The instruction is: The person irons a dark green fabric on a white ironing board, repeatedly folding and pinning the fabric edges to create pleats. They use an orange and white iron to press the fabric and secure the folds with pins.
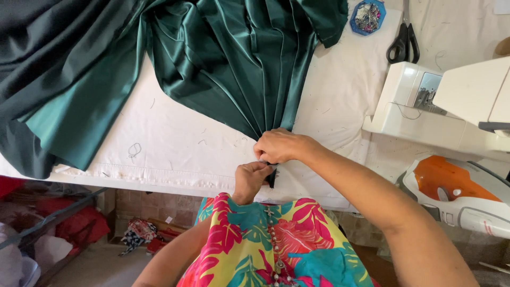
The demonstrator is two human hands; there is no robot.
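A large dark green satin cloth point(223, 58) lies pleated across a white-covered table point(175, 143), its folds gathered to a narrow end at the near edge. My right hand point(281, 145) pinches that gathered end from above. My left hand point(251, 178) grips the same gathered end from below, fingers closed around a dark strip of it. The two hands touch each other at the table's front edge.
A white sewing machine point(451, 106) stands at the right, with an orange and white iron point(457, 194) in front of it. Black-handled scissors point(404, 45) and a blue pin dish point(367, 17) lie at the back. Red cloth point(74, 220) lies on the floor, left.
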